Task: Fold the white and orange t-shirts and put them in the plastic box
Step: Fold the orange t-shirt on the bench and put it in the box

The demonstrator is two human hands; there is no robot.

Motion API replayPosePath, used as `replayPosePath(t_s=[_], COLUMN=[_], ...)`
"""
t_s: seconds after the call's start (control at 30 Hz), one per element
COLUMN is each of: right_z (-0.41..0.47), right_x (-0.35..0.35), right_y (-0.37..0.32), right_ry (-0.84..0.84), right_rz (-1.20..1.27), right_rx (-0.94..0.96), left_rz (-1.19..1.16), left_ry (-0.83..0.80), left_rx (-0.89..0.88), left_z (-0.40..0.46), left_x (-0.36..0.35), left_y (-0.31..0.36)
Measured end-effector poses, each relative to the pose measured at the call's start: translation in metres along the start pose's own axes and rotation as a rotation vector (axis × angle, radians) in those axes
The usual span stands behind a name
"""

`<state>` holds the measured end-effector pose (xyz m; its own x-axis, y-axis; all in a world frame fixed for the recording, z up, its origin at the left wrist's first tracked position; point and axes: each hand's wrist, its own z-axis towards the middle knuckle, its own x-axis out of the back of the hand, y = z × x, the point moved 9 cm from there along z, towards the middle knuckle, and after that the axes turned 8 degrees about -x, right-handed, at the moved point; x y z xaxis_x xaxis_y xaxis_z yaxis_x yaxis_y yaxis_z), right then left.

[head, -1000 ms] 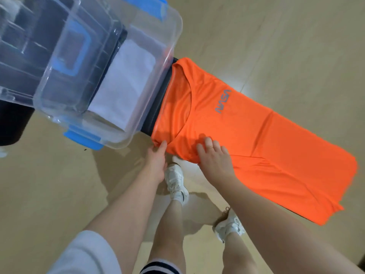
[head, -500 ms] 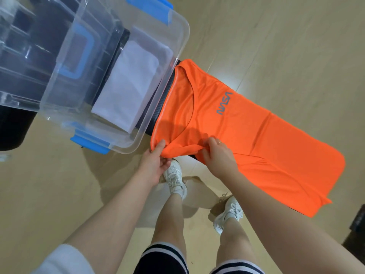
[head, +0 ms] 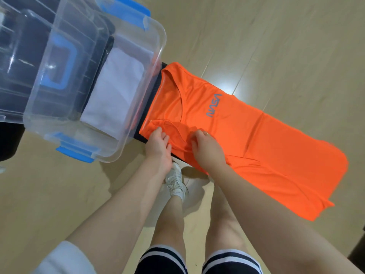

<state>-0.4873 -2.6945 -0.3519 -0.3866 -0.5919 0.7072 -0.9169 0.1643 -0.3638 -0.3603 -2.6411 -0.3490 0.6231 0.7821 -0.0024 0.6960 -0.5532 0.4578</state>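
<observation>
Fabric near the shoulder of the orange t-shirt (head: 246, 139) is being pinched by the left hand (head: 158, 145) and right hand (head: 207, 149). Thin, limp and slick-looking, it is probably best gripped at seams. Left of the hands, the folded white t-shirt (head: 116, 95) is being held in the clear plastic box (head: 138, 123).

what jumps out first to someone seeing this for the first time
The bright orange shirt spread flat across the middle and right grabs the eye first. The left hand and right hand pinch its near edge by the collar. At upper left, a clear box with blue latches holds a folded white shirt.
</observation>
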Motion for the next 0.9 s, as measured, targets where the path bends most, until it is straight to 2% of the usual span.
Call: replayPosePath(t_s=[0.1, 0.2, 0.23, 0.33, 0.43, 0.57, 0.67, 0.8, 0.87, 0.9], right_z=[0.003, 0.016, 0.023, 0.052, 0.094, 0.143, 0.153, 0.152, 0.148, 0.145], right_x=[0.020, 0.057, 0.072, 0.115, 0.134, 0.109, 0.077, 0.041, 0.035, 0.036], right_y=[0.015, 0.039, 0.050, 0.096, 0.146, 0.200, 0.228, 0.254, 0.265, 0.269], right_ry=[-0.020, -0.002, 0.018, 0.099, 0.040, -0.297, -0.538, -0.772, -0.832, -0.853], right_rz=[0.189, 0.241, 0.226, 0.174, 0.217, 0.385, 0.444, 0.367, 0.391, 0.422], right_rx=[0.010, 0.046, 0.044, -0.011, -0.118, -0.257, -0.327, -0.371, -0.427, -0.459], left_rz=[0.377, 0.755, 0.831, 1.047, 1.215, 1.472, 1.750, 2.123, 2.292, 2.327], left_ry=[0.102, 0.188, 0.147, -0.145, -0.428, -0.652, -0.757, -0.869, -0.861, -0.854], left_rx=[-0.181, -0.379, -0.489, -0.773, -0.827, -0.719, -0.550, -0.168, 0.028, 0.069], left_z=[0.001, -0.011, -0.017, -0.029, -0.013, 0.025, 0.056, 0.088, 0.096, 0.100], left_x=[0.001, -0.023, -0.044, -0.132, -0.206, -0.282, -0.306, -0.292, -0.279, -0.275], left_y=[0.007, 0.024, 0.030, 0.032, 0.014, -0.020, -0.052, -0.088, -0.092, -0.091])
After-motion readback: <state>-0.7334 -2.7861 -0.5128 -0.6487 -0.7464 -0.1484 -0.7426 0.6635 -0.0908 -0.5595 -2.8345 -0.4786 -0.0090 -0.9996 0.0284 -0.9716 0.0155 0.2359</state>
